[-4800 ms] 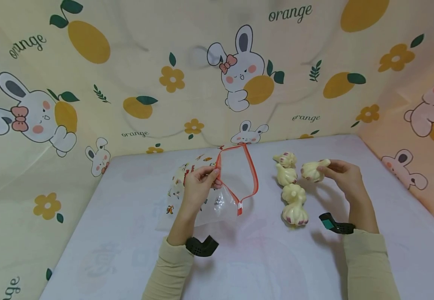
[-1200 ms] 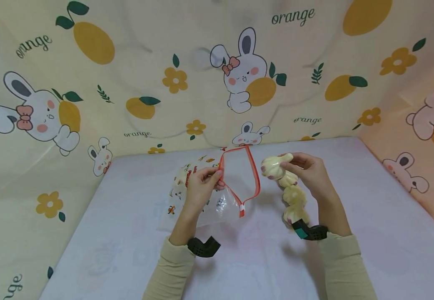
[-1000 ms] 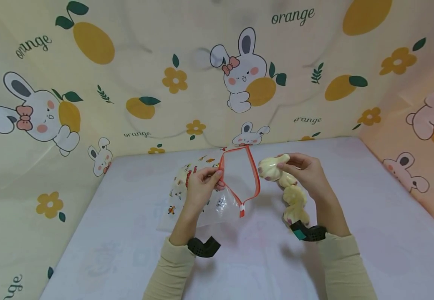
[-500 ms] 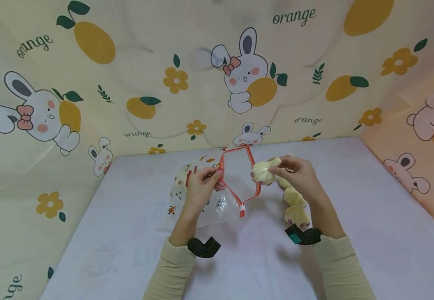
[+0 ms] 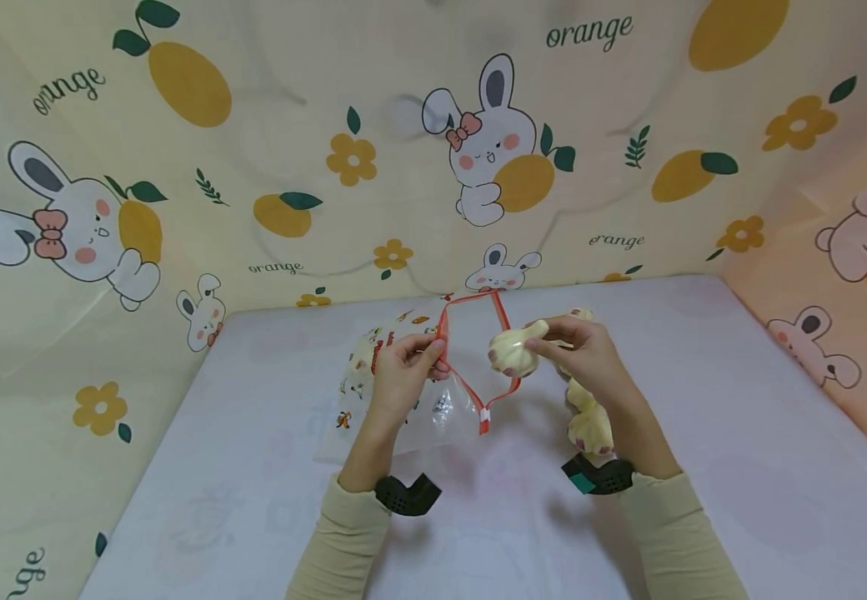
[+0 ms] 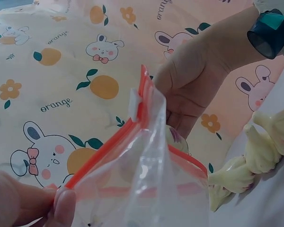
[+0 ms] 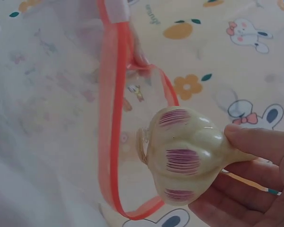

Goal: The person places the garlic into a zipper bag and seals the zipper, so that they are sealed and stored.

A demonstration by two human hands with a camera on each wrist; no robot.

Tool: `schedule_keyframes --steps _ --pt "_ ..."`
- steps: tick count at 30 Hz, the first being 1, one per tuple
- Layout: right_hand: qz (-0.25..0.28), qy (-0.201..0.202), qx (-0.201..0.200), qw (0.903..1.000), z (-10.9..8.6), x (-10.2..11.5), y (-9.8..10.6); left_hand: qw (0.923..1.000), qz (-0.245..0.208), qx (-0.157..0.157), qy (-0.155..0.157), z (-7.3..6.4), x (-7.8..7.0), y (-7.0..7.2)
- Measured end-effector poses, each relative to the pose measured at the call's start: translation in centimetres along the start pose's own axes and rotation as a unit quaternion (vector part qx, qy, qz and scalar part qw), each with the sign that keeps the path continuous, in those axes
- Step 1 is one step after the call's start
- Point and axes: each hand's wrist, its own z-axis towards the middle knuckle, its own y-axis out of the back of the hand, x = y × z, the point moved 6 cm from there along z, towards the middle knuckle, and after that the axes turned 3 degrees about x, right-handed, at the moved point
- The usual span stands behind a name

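Note:
My left hand (image 5: 407, 371) pinches the red zip edge of a clear zip bag (image 5: 433, 417) printed with small coloured pictures. The bag's mouth gapes toward the right. By its stem, my right hand (image 5: 583, 350) holds a pale garlic bulb (image 5: 514, 353) with purple streaks, right at the bag's mouth. In the right wrist view the garlic bulb (image 7: 187, 156) is seen against the red-rimmed opening, root end toward the bag. The left wrist view shows the red zip edge (image 6: 99, 153) between thumb and finger, and the held bulb is mostly hidden behind the bag's plastic.
Several more garlic bulbs (image 5: 589, 425) lie in a row on the white table (image 5: 253, 500), partly hidden by my right hand and forearm. A white zip slider (image 5: 484, 414) sits at the bag's near corner. Behind the table hangs a rabbit-print cloth (image 5: 373, 75).
My right hand has carried the garlic bulb leftward from beyond the row to the bag's mouth, dipping slightly lately. The left hand keeps its pinch on the bag in nearly the same place.

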Motion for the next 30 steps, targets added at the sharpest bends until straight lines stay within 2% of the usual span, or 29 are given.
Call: schedule_keyframes --steps 6,14,23,30 --pt "-0.02 -0.006 0.01 0.9997 0.1 0.0 -0.6 1.0 -0.006 0.002 -0.003 0.0 -0.1 0.0" --pt "-0.017 0.008 0.021 0.9996 0.2 0.1 -1.4 0.9997 -0.017 0.002 -0.015 0.0 -0.1 -0.1" --pt "-0.033 0.004 0.029 0.999 0.3 -0.1 -2.3 0.9993 -0.022 0.001 -0.03 0.0 -0.4 -0.1" --pt "-0.035 0.003 0.044 0.9984 0.4 -0.1 -3.1 0.9996 -0.019 0.001 -0.02 0.0 -0.3 -0.1"
